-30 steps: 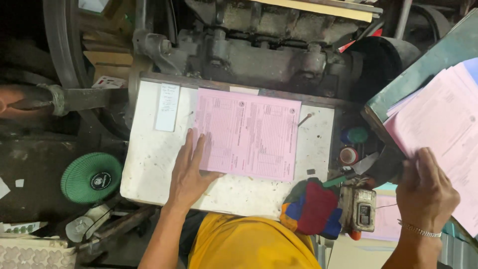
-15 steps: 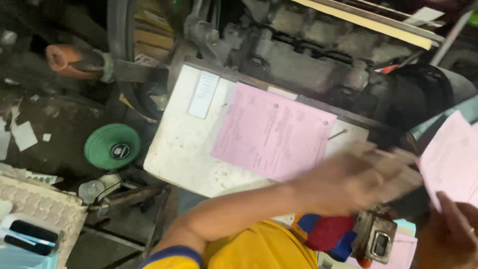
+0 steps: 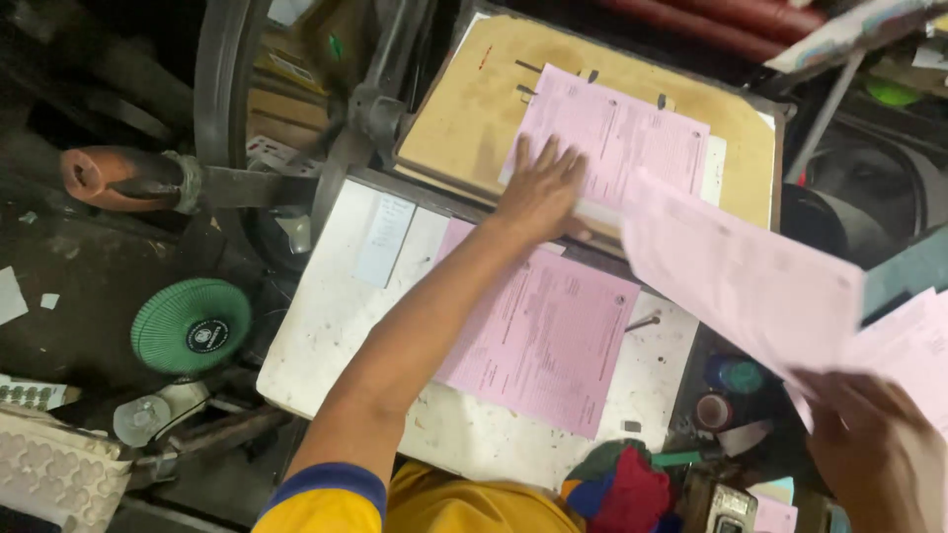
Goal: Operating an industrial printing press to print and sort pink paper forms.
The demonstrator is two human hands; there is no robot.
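My left hand (image 3: 541,188) reaches forward and lies flat, fingers spread, on a pink printed sheet (image 3: 622,133) that rests on the tan platen (image 3: 464,118) of the press. My right hand (image 3: 874,444) at the lower right grips another pink sheet (image 3: 741,281) by its near corner and holds it in the air over the right side of the white board. A stack of pink sheets (image 3: 548,341) lies on the white delivery board (image 3: 326,326) under my left forearm.
A large dark flywheel (image 3: 227,89) and a brown-tipped lever (image 3: 118,176) stand at the left. A green round lid (image 3: 191,326) lies lower left. More pink paper (image 3: 913,345) sits at the right edge, with small tins (image 3: 726,390) and a coloured rag (image 3: 617,489) near the front.
The press has opened and shows its tan platen with a pink sheet. My left hand left the stack and reached onto that sheet. My right hand lifted a fresh pink sheet from the right pile.
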